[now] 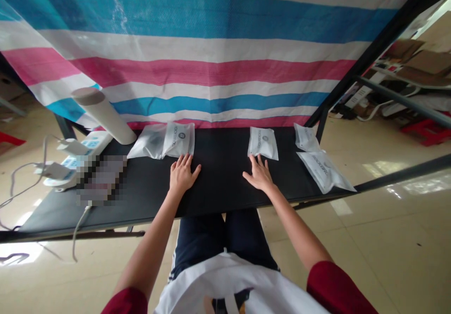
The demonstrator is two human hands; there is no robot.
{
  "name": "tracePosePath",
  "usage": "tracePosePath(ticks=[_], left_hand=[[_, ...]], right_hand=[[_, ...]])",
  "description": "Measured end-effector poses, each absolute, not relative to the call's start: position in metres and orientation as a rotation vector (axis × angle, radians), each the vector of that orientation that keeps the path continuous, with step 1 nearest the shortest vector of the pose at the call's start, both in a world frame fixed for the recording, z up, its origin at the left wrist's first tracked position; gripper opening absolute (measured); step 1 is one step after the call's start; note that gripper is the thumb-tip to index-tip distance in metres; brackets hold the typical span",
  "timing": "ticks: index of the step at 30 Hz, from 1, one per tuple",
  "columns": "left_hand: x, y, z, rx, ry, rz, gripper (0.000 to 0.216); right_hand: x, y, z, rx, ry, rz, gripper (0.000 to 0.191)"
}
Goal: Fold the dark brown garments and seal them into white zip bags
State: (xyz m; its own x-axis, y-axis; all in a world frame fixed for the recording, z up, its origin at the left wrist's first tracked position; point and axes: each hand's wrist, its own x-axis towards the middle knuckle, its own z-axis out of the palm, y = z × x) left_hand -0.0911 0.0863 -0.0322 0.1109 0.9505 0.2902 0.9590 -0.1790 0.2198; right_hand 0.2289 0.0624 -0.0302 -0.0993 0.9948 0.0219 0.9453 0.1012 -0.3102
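Note:
My left hand (pixel 182 173) lies flat on the black table (pixel 220 173), fingers spread, its fingertips at the lower edge of a frosted plastic pouch (pixel 179 138) with dark print. Another frosted pouch (pixel 150 141), with something dark inside, lies against that one on its left. My right hand (pixel 260 175) also rests open on the table, fingertips at the near edge of a smaller printed pouch (pixel 263 142). Farther right lie two more pouches, a small one (pixel 306 138) behind and a larger printed one (pixel 324 171) in front, overhanging the table's right edge. Neither hand grips anything.
At the left stand a white bottle (pixel 107 119) with a brownish lid and a white power strip (pixel 82 157) with chargers and cables. A pixelated phone-like object (pixel 102 180) with a cable lies in front. A striped sheet (pixel 211 70) hangs behind; dark metal posts (pixel 352 77) frame the table.

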Motion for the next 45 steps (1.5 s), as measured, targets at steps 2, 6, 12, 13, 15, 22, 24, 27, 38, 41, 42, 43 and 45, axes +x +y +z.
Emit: tracePosePath(ticks=[2, 6, 12, 13, 15, 22, 24, 27, 38, 41, 42, 43, 45], left_hand=[[-0.091, 0.085, -0.031, -2.322, -2.001, -0.593, 0.058], [-0.092, 0.083, -0.03, -2.317, -1.975, -0.684, 0.051], [-0.087, 0.089, -0.009, -2.376, -1.969, -0.946, 0.041], [-0.083, 0.092, -0.002, -2.403, -1.951, -0.981, 0.039], [-0.071, 0.103, 0.014, -2.484, -1.889, -1.027, 0.037], [-0.009, 0.156, 0.037, -2.787, -2.051, -0.42, 0.04], [0.004, 0.165, 0.029, -2.815, -2.103, -0.235, 0.036], [0.014, 0.171, 0.016, -2.826, -2.138, -0.091, 0.032], [0.011, 0.163, 0.009, -2.808, -2.144, -0.179, 0.032], [0.01, 0.163, 0.009, -2.771, -2.157, -0.204, 0.031], [0.01, 0.162, 0.008, -2.766, -2.156, -0.209, 0.031], [0.011, 0.163, 0.008, -2.766, -2.15, -0.213, 0.031], [0.012, 0.164, 0.006, -2.776, -2.13, -0.219, 0.03]], right_hand=[[0.201, 0.032, -0.027, -1.875, -2.17, 0.389, 0.084], [0.147, -0.029, -0.021, -1.639, -2.218, 0.643, 0.084], [0.103, -0.099, -0.006, -1.372, -2.141, 0.927, 0.084], [0.103, -0.105, -0.001, -1.335, -2.107, 0.975, 0.082], [0.111, -0.106, 0.01, -1.234, -2.022, 1.129, 0.074], [0.169, 0.004, 0.017, -1.293, -1.494, 1.157, 0.037], [0.177, 0.051, 0.008, -1.44, -1.471, 1.02, 0.033], [0.175, 0.102, -0.005, -1.681, -1.479, 1.046, 0.031], [0.16, 0.119, -0.009, -1.696, -1.479, 1.145, 0.03], [0.166, 0.079, -0.018, -1.688, -1.468, 1.166, 0.028], [0.167, 0.06, -0.023, -1.657, -1.465, 1.179, 0.029], [0.168, 0.04, -0.028, -1.619, -1.458, 1.207, 0.03], [0.168, 0.001, -0.036, -1.55, -1.362, 1.319, 0.033]])
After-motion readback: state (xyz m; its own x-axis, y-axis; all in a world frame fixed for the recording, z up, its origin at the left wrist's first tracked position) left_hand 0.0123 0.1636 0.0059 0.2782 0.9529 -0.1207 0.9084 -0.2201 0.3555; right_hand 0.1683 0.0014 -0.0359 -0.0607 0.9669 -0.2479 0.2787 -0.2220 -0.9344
